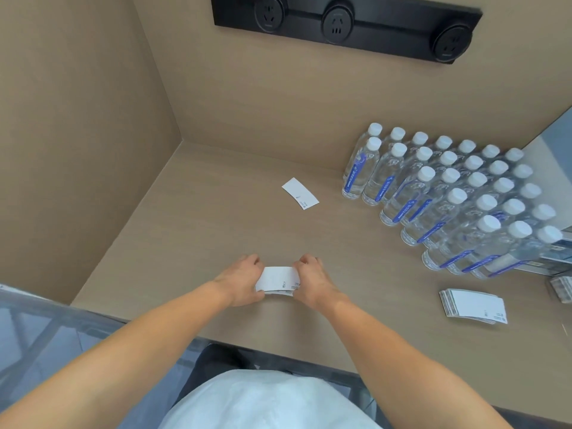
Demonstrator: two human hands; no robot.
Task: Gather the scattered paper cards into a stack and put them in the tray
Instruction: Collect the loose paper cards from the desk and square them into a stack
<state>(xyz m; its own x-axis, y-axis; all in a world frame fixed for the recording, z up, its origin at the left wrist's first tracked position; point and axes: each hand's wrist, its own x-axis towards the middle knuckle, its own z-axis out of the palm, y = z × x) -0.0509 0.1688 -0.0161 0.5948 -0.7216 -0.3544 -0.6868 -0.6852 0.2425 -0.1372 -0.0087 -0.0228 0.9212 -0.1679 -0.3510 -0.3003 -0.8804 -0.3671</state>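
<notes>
Both hands hold a small stack of white paper cards (277,280) near the front middle of the tan table. My left hand (241,281) grips its left end and my right hand (312,281) grips its right end. One loose white card (299,193) lies flat farther back, apart from my hands. A second, thicker stack of cards (473,305) rests on the table at the right. At the far right edge a further bundle of cards (561,288) is partly cut off. I cannot make out a tray for certain.
Several rows of clear water bottles (448,196) with white caps crowd the back right of the table. Tan walls close the left and back sides. A black socket strip (343,26) is mounted on the back wall. The table's front edge (278,357) is near my body.
</notes>
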